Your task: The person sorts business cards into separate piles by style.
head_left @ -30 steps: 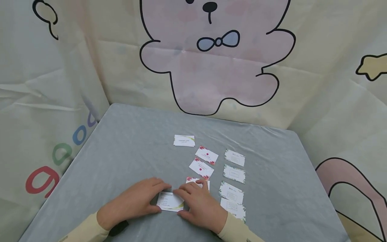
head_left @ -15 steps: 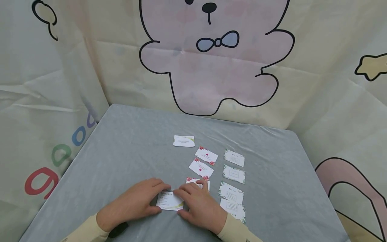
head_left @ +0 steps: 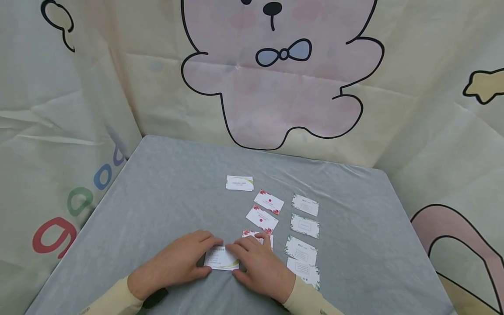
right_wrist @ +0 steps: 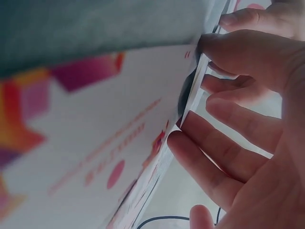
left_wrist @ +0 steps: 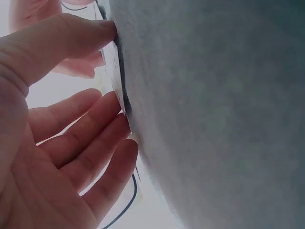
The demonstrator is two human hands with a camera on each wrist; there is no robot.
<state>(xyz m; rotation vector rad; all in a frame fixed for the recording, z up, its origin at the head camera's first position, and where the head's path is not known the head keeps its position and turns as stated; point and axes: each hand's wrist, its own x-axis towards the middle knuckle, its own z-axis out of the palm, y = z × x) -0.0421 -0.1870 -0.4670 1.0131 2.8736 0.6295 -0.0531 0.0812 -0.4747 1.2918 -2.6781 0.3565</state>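
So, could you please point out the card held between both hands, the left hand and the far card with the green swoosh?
held card [head_left: 222, 259], head view, its white middle.
left hand [head_left: 173, 262], head view, the back of it.
green-swoosh card [head_left: 239, 183], head view, its centre.

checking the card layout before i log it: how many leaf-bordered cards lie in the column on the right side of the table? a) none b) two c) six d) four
d: the head view shows four leaf-bordered cards in a column on the grey table, to the right of the flower cards, apart from both hands.
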